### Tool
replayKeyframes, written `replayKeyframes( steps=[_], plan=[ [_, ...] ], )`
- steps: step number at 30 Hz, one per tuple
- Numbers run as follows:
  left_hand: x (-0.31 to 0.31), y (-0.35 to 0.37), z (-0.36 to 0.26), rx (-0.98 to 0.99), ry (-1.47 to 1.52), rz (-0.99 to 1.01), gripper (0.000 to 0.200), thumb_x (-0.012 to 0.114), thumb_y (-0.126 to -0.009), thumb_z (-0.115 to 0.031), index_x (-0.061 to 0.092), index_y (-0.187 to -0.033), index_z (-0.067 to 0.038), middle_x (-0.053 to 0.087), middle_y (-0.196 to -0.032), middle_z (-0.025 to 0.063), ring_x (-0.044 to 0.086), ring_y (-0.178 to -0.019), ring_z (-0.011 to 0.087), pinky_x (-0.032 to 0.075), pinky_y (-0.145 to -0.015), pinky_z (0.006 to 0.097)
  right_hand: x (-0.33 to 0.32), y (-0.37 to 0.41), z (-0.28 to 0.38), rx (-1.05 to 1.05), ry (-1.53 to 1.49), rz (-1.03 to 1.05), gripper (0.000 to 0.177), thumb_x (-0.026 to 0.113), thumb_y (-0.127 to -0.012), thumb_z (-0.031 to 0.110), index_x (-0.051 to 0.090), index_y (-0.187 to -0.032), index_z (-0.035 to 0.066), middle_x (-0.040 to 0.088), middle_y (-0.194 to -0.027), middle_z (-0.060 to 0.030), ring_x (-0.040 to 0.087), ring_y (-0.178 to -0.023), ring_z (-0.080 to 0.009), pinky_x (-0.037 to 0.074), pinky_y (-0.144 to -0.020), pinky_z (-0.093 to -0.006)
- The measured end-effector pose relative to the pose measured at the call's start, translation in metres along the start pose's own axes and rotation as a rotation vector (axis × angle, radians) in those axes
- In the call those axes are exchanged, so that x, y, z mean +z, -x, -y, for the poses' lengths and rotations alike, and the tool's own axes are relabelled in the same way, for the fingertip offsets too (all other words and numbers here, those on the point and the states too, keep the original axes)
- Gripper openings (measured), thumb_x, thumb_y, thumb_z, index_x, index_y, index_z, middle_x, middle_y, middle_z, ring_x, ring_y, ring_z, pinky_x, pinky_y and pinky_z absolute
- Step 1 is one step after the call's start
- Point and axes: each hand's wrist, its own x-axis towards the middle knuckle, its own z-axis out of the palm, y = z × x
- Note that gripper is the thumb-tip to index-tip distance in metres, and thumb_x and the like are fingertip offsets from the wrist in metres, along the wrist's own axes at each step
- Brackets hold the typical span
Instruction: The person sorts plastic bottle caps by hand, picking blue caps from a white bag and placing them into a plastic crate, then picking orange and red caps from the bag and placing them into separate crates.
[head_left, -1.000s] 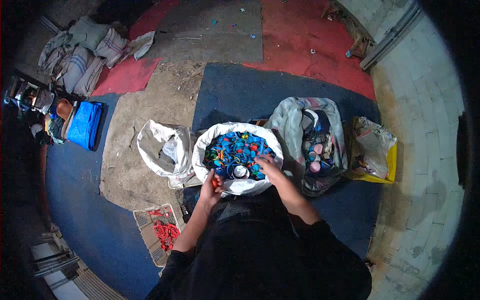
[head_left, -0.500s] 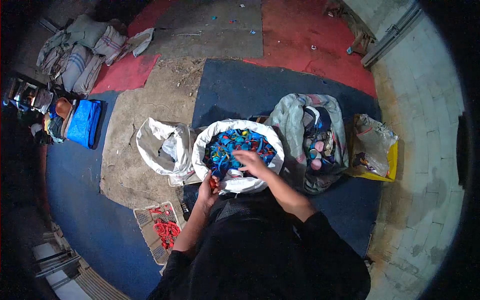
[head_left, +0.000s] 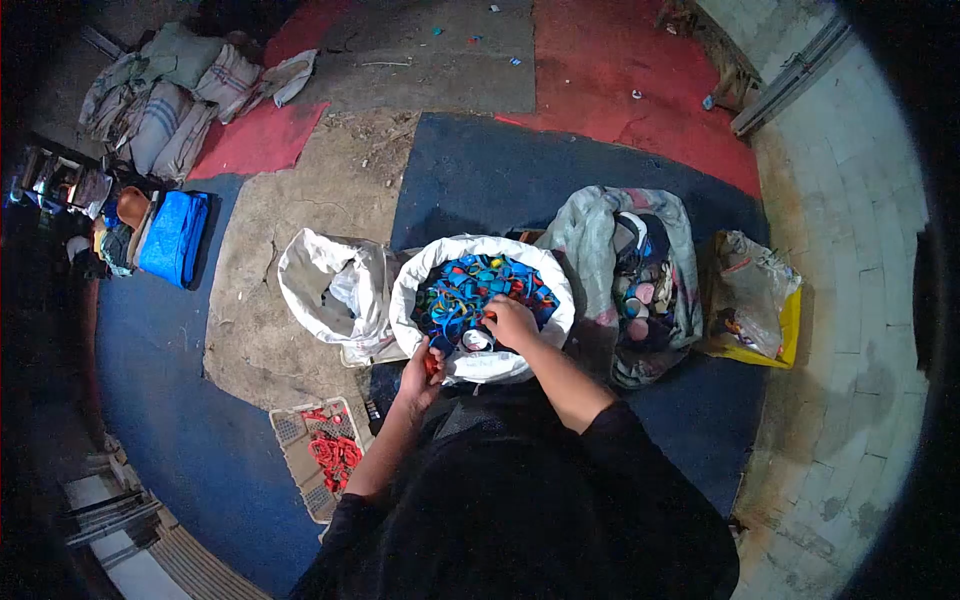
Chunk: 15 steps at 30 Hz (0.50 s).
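Note:
Directly before me stands a white sack [head_left: 490, 368] with its rim rolled down, full of mostly blue plastic pieces [head_left: 462, 290] mixed with some red, green and yellow ones. My left hand [head_left: 417, 380] is at the sack's near left rim, its fingers closed around a red plastic piece [head_left: 431, 364]. Over the right part of the pile is my right hand [head_left: 515, 326], fingers bent together and touching the pieces; whether something is pinched in them cannot be made out. A white round piece [head_left: 477, 341] lies near the front rim, between both hands.
Left of the full sack is another white sack [head_left: 302, 300]. To the right stand a greyish sack [head_left: 590, 255] of mixed items and a yellow container [head_left: 790, 325] with clear plastic. A crate [head_left: 293, 462] of red pieces [head_left: 335, 460] sits at lower left. A wall [head_left: 850, 250] bounds the right.
My right hand has come down into the pile, and its spread fingers have drawn together. The white round piece shows more fully now. My left hand stays at the rim with the red piece.

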Motion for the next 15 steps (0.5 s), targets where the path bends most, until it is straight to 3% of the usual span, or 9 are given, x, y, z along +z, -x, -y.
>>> replayKeyframes(
  steps=[2, 10, 13, 15],
  plan=[
    [-0.002, -0.001, 0.0, -0.011, 0.036, 0.017, 0.042, 0.048, -0.104, -0.043, 0.056, -0.078, -0.012, 0.058, -0.072, 0.0006, 0.052, -0.058, 0.0094, 0.029, -0.04, 0.0217, -0.001, 0.002, 0.008, -0.006, 0.098, -0.017, 0.023, 0.076, -0.08, 0.022, 0.07, -0.097, 0.007, 0.067, -0.094, -0.011, 0.067, -0.091, -0.0321, 0.054, -0.077, -0.045],
    [-0.007, 0.005, 0.005, -0.005, 0.088, 0.066, 0.041, 0.049, -0.103, -0.044, 0.057, -0.079, -0.011, 0.059, -0.072, 0.001, 0.053, -0.058, 0.0103, 0.03, -0.039, 0.021, -0.004, 0.031, -0.008, 0.011, 0.035, -0.019, 0.025, 0.075, -0.078, 0.019, 0.07, -0.101, 0.01, 0.069, -0.102, -0.0098, 0.067, -0.092, -0.0327, 0.054, -0.079, -0.0443],
    [-0.005, 0.002, 0.006, -0.011, 0.077, 0.038, 0.041, 0.051, -0.103, -0.044, 0.057, -0.079, -0.012, 0.06, -0.072, 0.0006, 0.053, -0.058, 0.0104, 0.03, -0.04, 0.0213, 0.009, 0.027, -0.006, -0.024, 0.164, -0.007, 0.026, 0.076, -0.076, 0.019, 0.071, -0.101, 0.011, 0.07, -0.102, -0.0098, 0.067, -0.093, -0.0316, 0.054, -0.08, -0.0429],
    [-0.007, 0.002, 0.003, -0.014, 0.053, 0.033, 0.041, 0.052, -0.102, -0.045, 0.058, -0.079, -0.012, 0.06, -0.072, 0.0, 0.053, -0.058, 0.0103, 0.03, -0.04, 0.0216, 0.012, 0.018, -0.001, 0.011, 0.195, 0.003, 0.028, 0.076, -0.074, 0.019, 0.071, -0.101, 0.012, 0.071, -0.094, -0.0107, 0.069, -0.089, -0.0318, 0.056, -0.077, -0.044]
  ],
)
